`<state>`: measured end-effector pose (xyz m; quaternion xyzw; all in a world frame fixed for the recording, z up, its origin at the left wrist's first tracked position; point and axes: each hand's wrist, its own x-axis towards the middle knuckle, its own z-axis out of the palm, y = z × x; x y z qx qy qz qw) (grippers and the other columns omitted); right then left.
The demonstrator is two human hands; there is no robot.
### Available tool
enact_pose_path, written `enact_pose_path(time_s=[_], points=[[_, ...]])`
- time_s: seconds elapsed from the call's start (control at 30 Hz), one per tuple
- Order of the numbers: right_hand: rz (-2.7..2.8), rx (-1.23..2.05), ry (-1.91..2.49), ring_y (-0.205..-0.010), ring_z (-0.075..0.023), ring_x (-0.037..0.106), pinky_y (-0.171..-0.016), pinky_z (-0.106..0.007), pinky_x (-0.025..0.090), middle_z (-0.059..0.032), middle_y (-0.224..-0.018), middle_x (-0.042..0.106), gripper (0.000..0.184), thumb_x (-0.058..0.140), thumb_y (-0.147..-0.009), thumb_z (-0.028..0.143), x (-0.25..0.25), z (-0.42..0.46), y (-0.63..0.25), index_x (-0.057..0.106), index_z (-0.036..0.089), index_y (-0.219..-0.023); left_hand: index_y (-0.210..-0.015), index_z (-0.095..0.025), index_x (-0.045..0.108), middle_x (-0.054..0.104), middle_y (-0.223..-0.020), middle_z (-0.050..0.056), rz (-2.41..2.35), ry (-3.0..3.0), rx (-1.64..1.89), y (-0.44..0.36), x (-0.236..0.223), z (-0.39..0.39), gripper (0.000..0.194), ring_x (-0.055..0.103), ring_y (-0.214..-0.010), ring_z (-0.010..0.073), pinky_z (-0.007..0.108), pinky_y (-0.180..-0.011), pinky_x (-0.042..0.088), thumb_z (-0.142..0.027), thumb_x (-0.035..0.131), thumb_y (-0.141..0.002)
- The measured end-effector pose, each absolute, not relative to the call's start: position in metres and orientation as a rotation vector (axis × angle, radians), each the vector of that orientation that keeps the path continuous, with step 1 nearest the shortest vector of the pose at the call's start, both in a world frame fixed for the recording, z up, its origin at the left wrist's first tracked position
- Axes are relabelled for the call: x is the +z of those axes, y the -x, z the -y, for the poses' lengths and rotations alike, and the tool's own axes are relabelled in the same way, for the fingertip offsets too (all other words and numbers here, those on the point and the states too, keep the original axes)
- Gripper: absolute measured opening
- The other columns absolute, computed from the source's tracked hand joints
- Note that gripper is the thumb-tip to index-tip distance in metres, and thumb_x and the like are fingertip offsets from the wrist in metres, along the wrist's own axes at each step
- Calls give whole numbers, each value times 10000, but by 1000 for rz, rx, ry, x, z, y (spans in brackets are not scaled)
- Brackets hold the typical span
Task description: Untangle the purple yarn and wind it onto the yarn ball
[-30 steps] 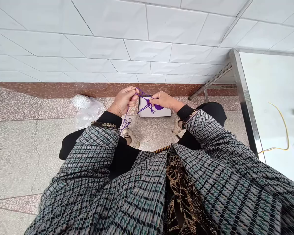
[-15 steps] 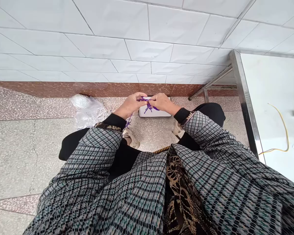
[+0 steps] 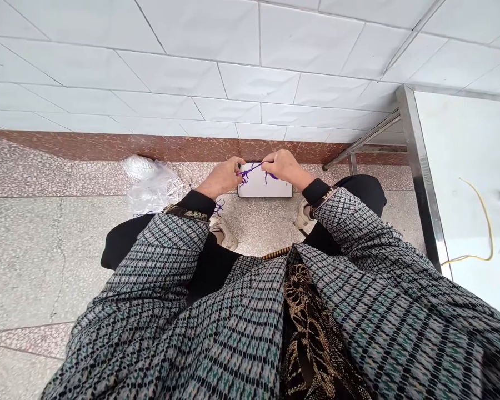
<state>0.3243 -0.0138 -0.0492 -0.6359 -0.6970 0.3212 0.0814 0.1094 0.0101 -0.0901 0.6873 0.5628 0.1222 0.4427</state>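
Purple yarn (image 3: 253, 166) stretches between my two hands, with knotted strands near the left fingers. My left hand (image 3: 226, 176) is closed in a pinch on the knotted part. On the other side my right hand (image 3: 282, 166) pinches the yarn, and some purple strands hang below its fingers. Just beneath the hands lies a white, dark-edged rectangular board or box (image 3: 260, 186) on the floor. More loose purple yarn (image 3: 219, 207) trails beside my left wrist, close to a shoe. The fingertips partly hide the yarn.
A ball of white yarn (image 3: 138, 167) and a clear plastic bag (image 3: 150, 191) with white strands lie on the floor at left. A metal-framed table (image 3: 420, 178) stands at right, with a yellow cord (image 3: 488, 228) on it. The white tiled wall (image 3: 233, 80) rises ahead.
My hands came together over the board, then moved apart again, drawing the yarn out between them. The knotted strands now sit at the left fingers instead of the right.
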Motion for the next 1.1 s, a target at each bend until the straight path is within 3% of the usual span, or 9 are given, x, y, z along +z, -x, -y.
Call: enact_pose_path(time_s=[0.13, 0.27, 0.4, 0.5, 0.67, 0.77, 0.87, 0.97, 1.1], points=[[1928, 1152, 1901, -774, -166, 683, -730, -250, 461, -91, -919, 832, 307, 627, -964, 130, -44, 6, -341, 927, 70, -988, -979, -225, 667, 663, -803, 13, -1430, -1744, 212, -97, -94, -13, 404, 593, -772, 245, 323, -743, 375, 4, 729, -652], [2108, 961, 2082, -912, -278, 770, -828, -312, 519, -157, -899, 834, 270, 643, -931, 102, -37, 3, -357, 909, 75, -901, -855, -246, 667, 627, -708, 21, -1411, -1812, 62, -85, -105, -12, 349, 564, -724, 265, 335, -735, 347, -6, 727, -609], [2229, 683, 2206, -1203, -398, 784, -990, -390, 564, -230, -1133, 859, 338, 615, -988, 109, -38, 8, -358, 930, 92, -1109, -560, -241, 561, 515, -550, 21, -1246, -1896, -232, -79, -112, -6, 248, 492, -628, 232, 352, -702, 309, -49, 717, -569], [2250, 620, 2202, -1318, -430, 745, -1053, -439, 568, -259, -1284, 832, 386, 576, -1048, 132, -39, 11, -355, 911, 95, -1236, -528, -233, 623, 587, -554, 22, -1013, -1847, -369, -75, -113, -2, 166, 516, -606, 205, 329, -661, 336, -99, 713, -564], [2124, 751, 2154, -1182, -356, 755, -1006, -392, 539, -230, -1174, 844, 317, 598, -1051, 103, -35, 3, -366, 899, 73, -1145, -707, -233, 790, 645, -601, 22, -870, -1520, -206, -61, -113, 0, 75, 506, -519, 162, 274, -542, 360, -275, 839, -669], [1823, 1213, 1998, -826, -199, 691, -838, -293, 509, -85, -837, 799, 292, 591, -1054, 88, -33, -2, -376, 871, 102, -1136, -1124, -229, 843, 600, -578, -8, -877, -1278, 16, -51, -106, -1, 399, 480, -454, 154, 264, -483, 349, -408, 917, -775], [1344, 1634, 1749, -640, -149, 572, -676, -254, 462, -7, -696, 695, 296, 531, -1135, 174, -35, 1, -378, 788, 129, -1276, -1445, -222, 694, 566, -573, -57, -898, -1233, 148, -45, -96, -1, 694, 493, -448, 150, 239, -487, 363, -395, 942, -821], [949, 1892, 1434, -653, -152, 593, -639, -249, 494, 4, -755, 678, 324, 486, -1192, 329, -41, 8, -372, 707, 171, -1370, -1480, -204, 602, 633, -653, -45, -885, -1250, 246, -46, -90, -1, 764, 556, -478, 152, 245, -522, 432, -385, 947, -823], [834, 1905, 1296, -727, -146, 624, -659, -242, 543, -33, -915, 729, 461, 502, -1192, 607, -44, 11, -364, 699, 194, -1247, -1413, -164, 641, 706, -799, 18, -919, -1279, 461, -54, -90, -3, 573, 652, -577, 174, 280, -604, 523, -459, 789, -944]])
